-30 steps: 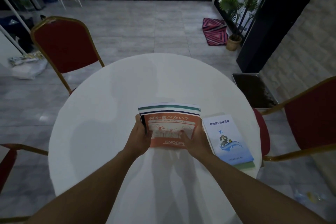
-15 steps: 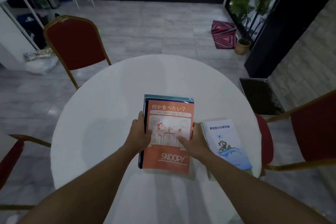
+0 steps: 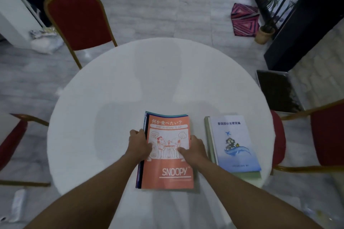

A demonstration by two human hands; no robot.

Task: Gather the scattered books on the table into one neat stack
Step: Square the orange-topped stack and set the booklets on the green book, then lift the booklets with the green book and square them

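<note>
Evidently, a small stack topped by the orange Snoopy book (image 3: 168, 151) was being squared up near the table's (image 3: 111, 89) near edge. The left hand (image 3: 138, 144) was pressed flat against its left side and the right hand (image 3: 193, 149) against its right side, thumbs laid on the cover, presumably so that the edges were aligned. Apart, by the right edge, the blue book (image 3: 235, 143) was left lying on a green one (image 3: 247, 175), not yet gathered.
</note>
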